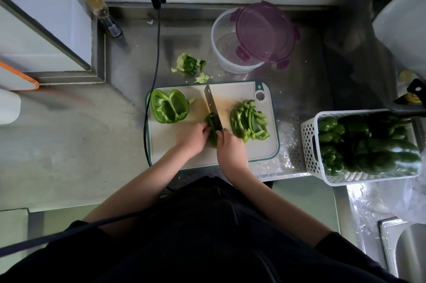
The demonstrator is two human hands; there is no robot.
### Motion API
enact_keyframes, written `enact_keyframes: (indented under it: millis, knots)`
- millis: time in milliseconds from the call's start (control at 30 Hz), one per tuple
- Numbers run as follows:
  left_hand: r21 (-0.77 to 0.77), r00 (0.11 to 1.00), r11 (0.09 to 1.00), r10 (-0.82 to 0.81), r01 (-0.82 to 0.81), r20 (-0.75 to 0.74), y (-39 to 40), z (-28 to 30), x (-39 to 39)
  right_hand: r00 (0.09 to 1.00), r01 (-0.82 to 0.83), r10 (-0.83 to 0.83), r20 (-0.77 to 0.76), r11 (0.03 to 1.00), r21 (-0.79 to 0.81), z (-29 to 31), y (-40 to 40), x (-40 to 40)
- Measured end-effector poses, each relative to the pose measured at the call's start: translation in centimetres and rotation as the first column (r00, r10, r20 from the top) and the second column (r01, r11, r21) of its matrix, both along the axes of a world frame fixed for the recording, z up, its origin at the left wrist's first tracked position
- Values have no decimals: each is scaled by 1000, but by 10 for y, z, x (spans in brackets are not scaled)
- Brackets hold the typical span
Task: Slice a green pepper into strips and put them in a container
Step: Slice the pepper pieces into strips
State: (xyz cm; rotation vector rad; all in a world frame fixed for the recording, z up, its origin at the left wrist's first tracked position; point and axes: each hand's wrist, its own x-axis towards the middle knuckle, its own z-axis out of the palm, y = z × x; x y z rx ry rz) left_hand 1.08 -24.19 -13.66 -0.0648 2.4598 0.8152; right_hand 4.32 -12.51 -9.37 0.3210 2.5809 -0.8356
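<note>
Hands, both at frame centre over the cutting board [184,156]: left hand [192,138] with fingers curled, pinching the pepper piece [213,129] against the board; right hand [230,146] gripping the handle of the knife [212,104], blade pointing toward the upper frame and resting on the piece.

Upper left: glass bottle [103,14] with a gold cap, standing at the bench corner. Left edge: orange-rimmed white item, partly cut off.

Centre left: black cable [156,52] running from the wall socket down past the board's left side.

On the board, left end: pepper half [169,106], cut side up, apart from the hands.

Above the board, on the steel bench [80,144]: pepper core and trimmings [189,66].

On the board, right end: heap of pepper strips [250,122], just beside the right hand.

Upper centre right: clear round container [221,52], with a purple clip lid [265,33] lying tilted across its right rim.

Right of frame: white perforated basket [310,144] holding whole green peppers [368,144].

Lower right: part of a sink [403,243].
</note>
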Motion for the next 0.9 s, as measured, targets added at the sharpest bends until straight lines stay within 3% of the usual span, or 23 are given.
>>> enact_keyframes:
  millis: [167, 267, 667, 900]
  knots:
    - [-65, 999, 997, -39, 40, 11, -1, 5, -1, 999, -51, 52, -5, 998, 46, 5, -10, -25]
    - [-10, 998, 1000, 5, -4, 55, -1, 5, -3, 997, -71, 71, 8, 996, 59, 4, 2, -20]
    - [197, 975, 962, 156, -187, 160, -9, 2, 1, 963, 232, -247, -105, 963, -137, 34, 56, -11]
    - [116, 991, 987, 105, -114, 80, -4, 9, 3, 998, 50, -51, -48, 998, -34, 31, 38, 3]
